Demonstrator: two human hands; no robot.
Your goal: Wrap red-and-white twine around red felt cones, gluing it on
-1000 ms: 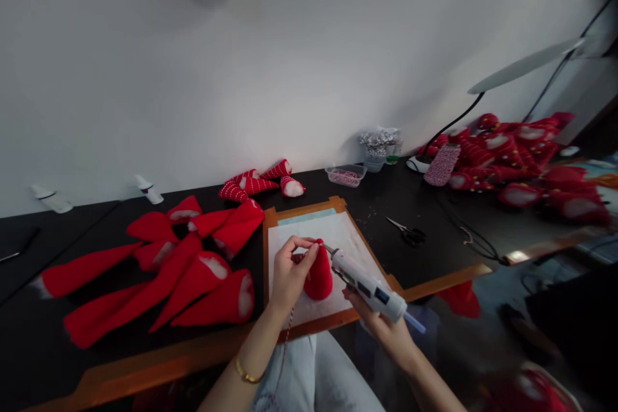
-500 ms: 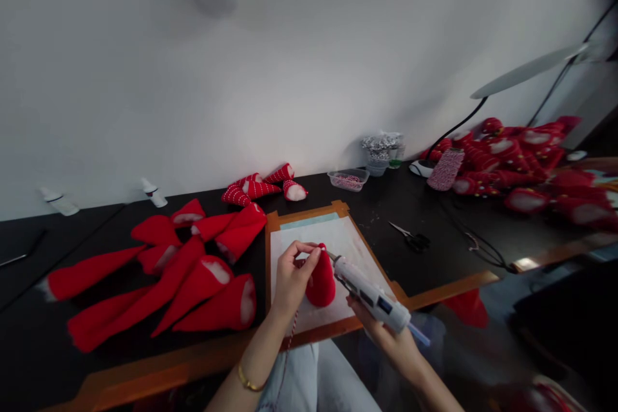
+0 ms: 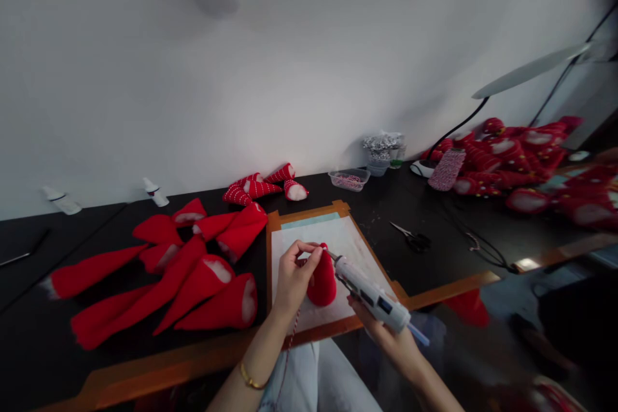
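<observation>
On a wooden-framed work mat (image 3: 309,212) near the front edge of a black table (image 3: 410,270), a person's two bare hands work on a small red fabric cone (image 3: 322,282). The cone stands on its wide end on the white sheet of the mat, tip upward. The left hand (image 3: 291,278) wraps the cone from the left, its thumb and forefinger pinching the tip, where a red-and-white twine (image 3: 290,341) hangs down past the wrist. A gold bracelet (image 3: 250,380) circles the left wrist. The right hand (image 3: 386,335) has its grip pressed closed around the handle of a white glue gun (image 3: 369,293), whose metal nozzle points up-left and meets the tip of the cone, just beside the left fingertips.

To the left of the mat lies a pile of long red stuffed cones (image 3: 164,277), white filling showing at their open ends. Behind the mat, near the wall, lie a few red-and-white striped pieces (image 3: 263,187). Farther right stand a clear plastic tray (image 3: 348,178), a small cup of silver bits (image 3: 381,145) and a spool of red-and-white twine (image 3: 447,168). A pair of scissors (image 3: 410,237) lies on the table right of the mat. A heap of finished red figures (image 3: 526,161) fills the far right, under a flat desk lamp (image 3: 531,69)
</observation>
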